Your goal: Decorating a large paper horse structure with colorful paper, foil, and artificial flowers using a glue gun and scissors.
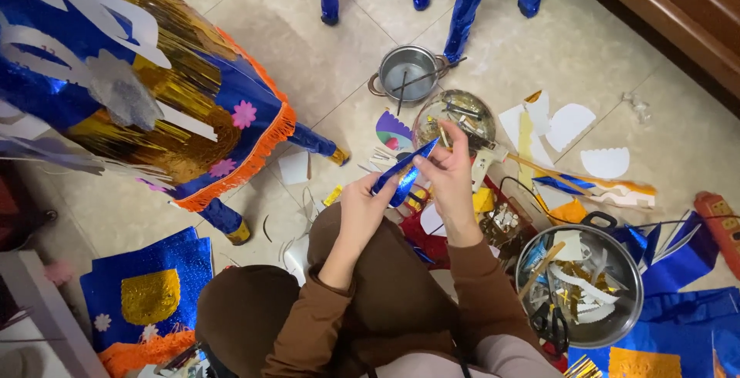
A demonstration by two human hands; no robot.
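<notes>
Both forearms, in brown sleeves, reach forward over bent knees and meet above the floor. The left hand is turned palm inward, its fingers closed in a grip on the lower end of a blue foil strip. The right hand stands higher, wrist bent, its thumb and fingers pinching the strip's upper end near its tip. The strip runs slantwise between the two hands, held in the air above the scraps on the floor.

One strip is in hand. Two metal pots stand on the floor: a small pot ahead of the hands with thin sticks lying across it, and a large pot to the right, filled with paper offcuts and one pair of black scissors. One round glass dish sits just beyond the right hand. One glue gun lies beside that hand. Four blue foil-wrapped legs show at the top. To the left stands one large figure in blue and gold foil with orange fringe, with two pink flowers on it. White paper cutouts lie scattered at right.
</notes>
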